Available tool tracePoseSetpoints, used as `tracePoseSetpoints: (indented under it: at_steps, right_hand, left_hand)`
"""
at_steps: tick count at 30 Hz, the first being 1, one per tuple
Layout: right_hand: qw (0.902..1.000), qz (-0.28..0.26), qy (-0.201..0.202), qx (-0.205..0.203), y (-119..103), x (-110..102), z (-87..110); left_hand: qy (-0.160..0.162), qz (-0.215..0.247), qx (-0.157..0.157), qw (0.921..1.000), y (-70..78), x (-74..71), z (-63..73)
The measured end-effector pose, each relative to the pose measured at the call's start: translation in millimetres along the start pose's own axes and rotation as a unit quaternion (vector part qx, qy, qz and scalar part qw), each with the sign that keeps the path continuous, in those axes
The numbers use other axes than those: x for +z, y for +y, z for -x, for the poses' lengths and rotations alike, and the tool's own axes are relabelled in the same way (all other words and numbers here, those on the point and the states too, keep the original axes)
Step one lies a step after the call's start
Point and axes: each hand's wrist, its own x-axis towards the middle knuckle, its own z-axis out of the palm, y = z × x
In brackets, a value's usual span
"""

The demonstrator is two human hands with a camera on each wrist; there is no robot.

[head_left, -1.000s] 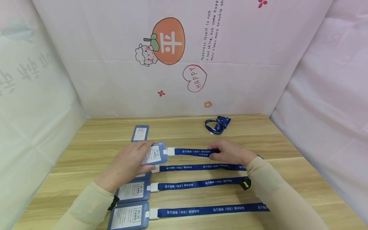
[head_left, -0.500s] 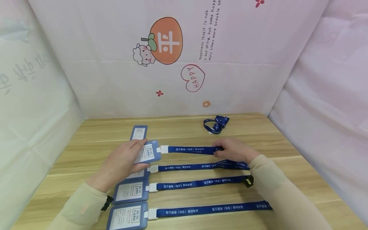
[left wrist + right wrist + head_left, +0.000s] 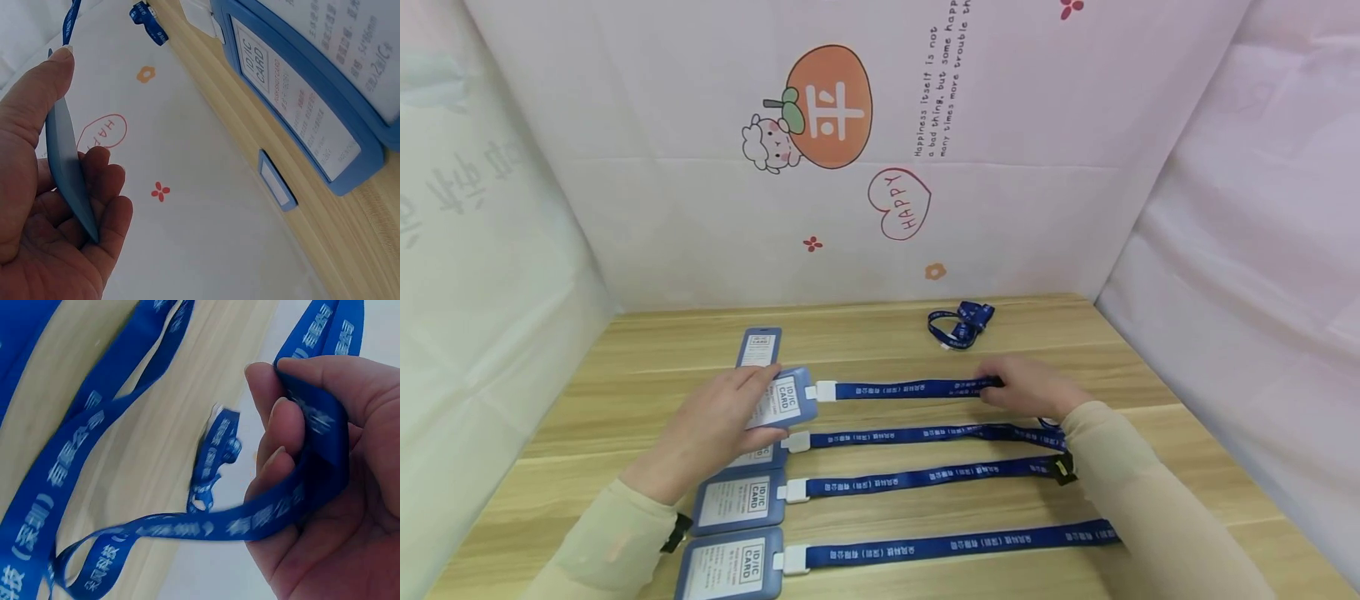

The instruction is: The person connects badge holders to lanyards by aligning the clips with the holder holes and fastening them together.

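My left hand [image 3: 711,425] grips a blue ID card holder [image 3: 796,400] by its edges, thumb on one side and fingers curled round the other. A white clip [image 3: 826,391] joins this holder to a blue lanyard [image 3: 887,390] with white print. Further right along that strap, my right hand [image 3: 1033,387] pinches it between thumb and fingers. In the right wrist view the strap [image 3: 322,425] runs doubled through the curled fingers, and a loose loop [image 3: 100,569] trails from them. Below the hands, several card holders [image 3: 737,502] lie in a column, their lanyards [image 3: 917,479] stretched out rightward.
A bundled blue lanyard [image 3: 964,323] lies at the back of the wooden table [image 3: 1165,467]. At the back left is a card holder [image 3: 762,346] with no strap on it, partly behind my left hand. Printed white cloth [image 3: 1015,217] walls the table's back and sides.
My right hand has slid rightward along the lanyard, so more of the strap shows stretched between the hands. My left hand and its card holder have shifted slightly left.
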Motion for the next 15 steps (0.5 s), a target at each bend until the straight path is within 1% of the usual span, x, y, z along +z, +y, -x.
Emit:
tracePoseSetpoints:
  at_steps: [3, 9, 15]
  right_hand:
    - [1.0000, -0.008, -0.001, 0.005, 7.4, -1.6, 1.6]
    - [0.9998, -0.017, -0.002, 0.006, 24.5, -7.1, 7.2]
    - [0.9990, -0.039, -0.018, 0.016, 36.9, -13.9, 13.7]
  left_hand:
    - [-0.004, 0.002, -0.005, 1.0000, -1.8, 0.4, 0.2]
    - [-0.018, 0.008, -0.025, 0.9995, -6.8, -0.1, 1.2]
    - [-0.034, 0.012, -0.038, 0.9987, -12.4, 0.7, 1.7]
